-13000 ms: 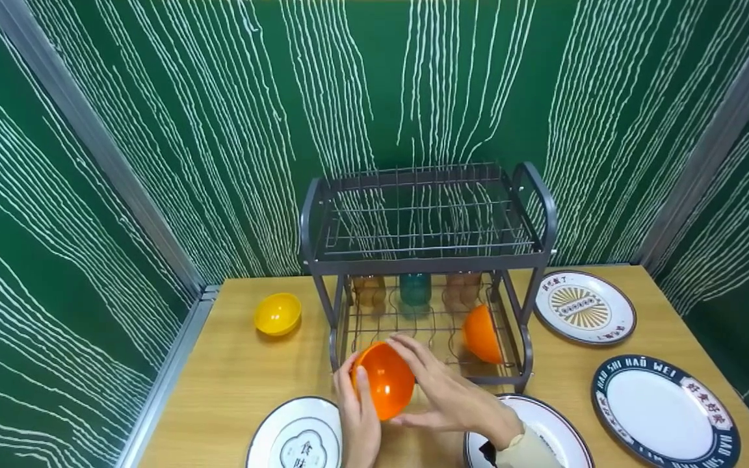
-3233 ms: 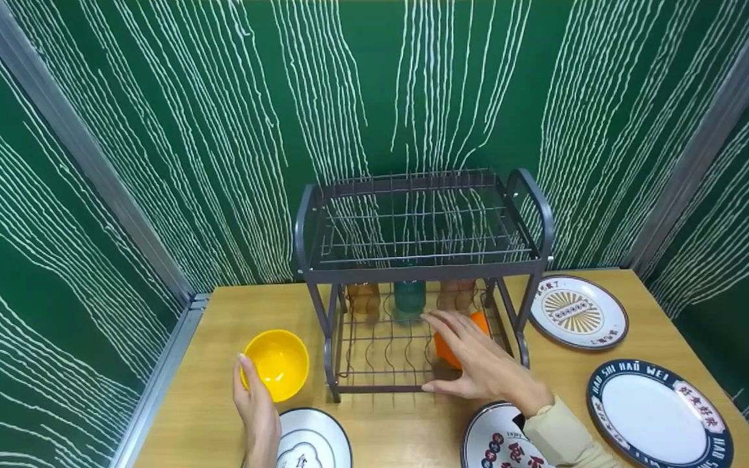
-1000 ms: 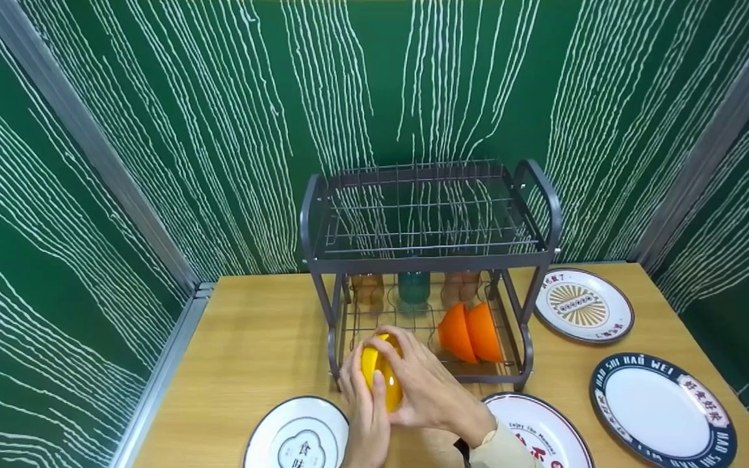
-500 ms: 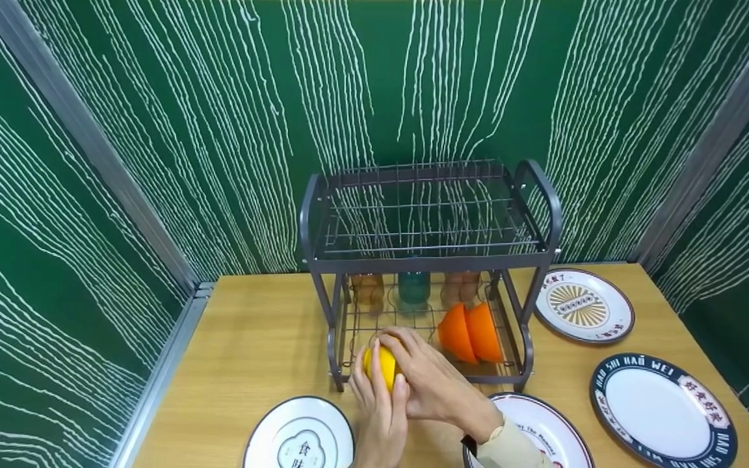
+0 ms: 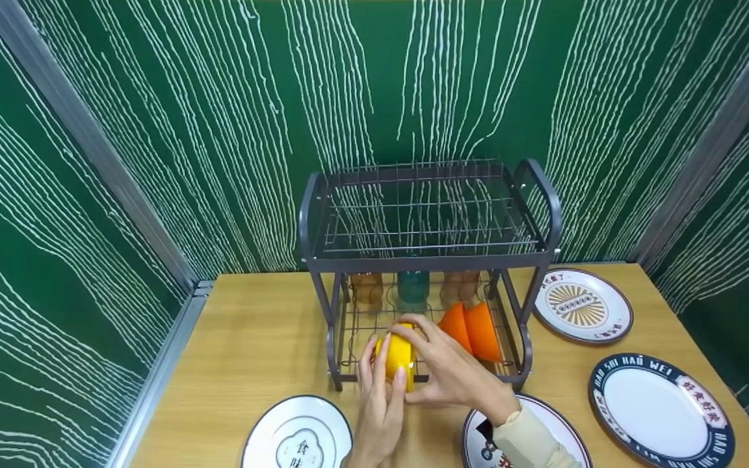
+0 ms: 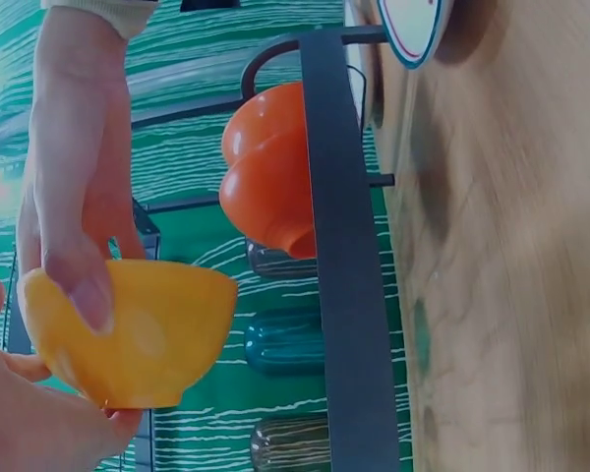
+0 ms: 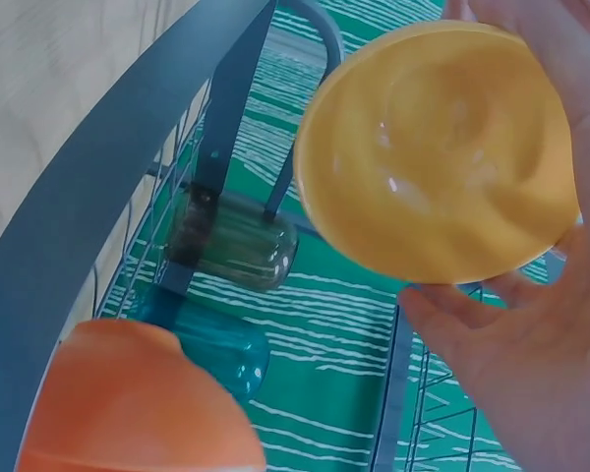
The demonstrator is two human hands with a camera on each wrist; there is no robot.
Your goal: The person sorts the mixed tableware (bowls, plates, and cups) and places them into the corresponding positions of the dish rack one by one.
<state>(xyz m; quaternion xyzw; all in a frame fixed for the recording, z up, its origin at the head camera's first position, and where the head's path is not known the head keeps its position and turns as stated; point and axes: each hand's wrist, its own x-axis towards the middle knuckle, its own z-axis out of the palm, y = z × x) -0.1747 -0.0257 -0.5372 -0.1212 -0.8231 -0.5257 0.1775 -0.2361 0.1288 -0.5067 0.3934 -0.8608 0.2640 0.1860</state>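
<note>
A yellow bowl [image 5: 401,357] is held in both hands at the front of the dish rack's lower tier, tipped on its side with its opening to the right. My left hand [image 5: 378,413] grips its outer side near the base. The right hand [image 5: 456,374] holds it by the rim, thumb below and fingers above. In the right wrist view the inside of the yellow bowl [image 7: 433,157] shows. Two orange bowls [image 5: 455,327] stand on edge, side by side, on the right of the lower tier. The black dish rack [image 5: 426,264] has a wire upper tier.
Amber [image 5: 367,289], teal [image 5: 413,287] and brownish [image 5: 460,286] glasses stand at the back of the lower tier. Patterned plates lie near the front left [image 5: 264,432], under the right forearm [image 5: 569,432], and at the right [image 5: 657,413] and back right [image 5: 560,325].
The orange bowl once in both hands now stands on the rack beside the other. The yellow bowl came from the table's left into both hands, was turned on its side and moved slightly rightward.
</note>
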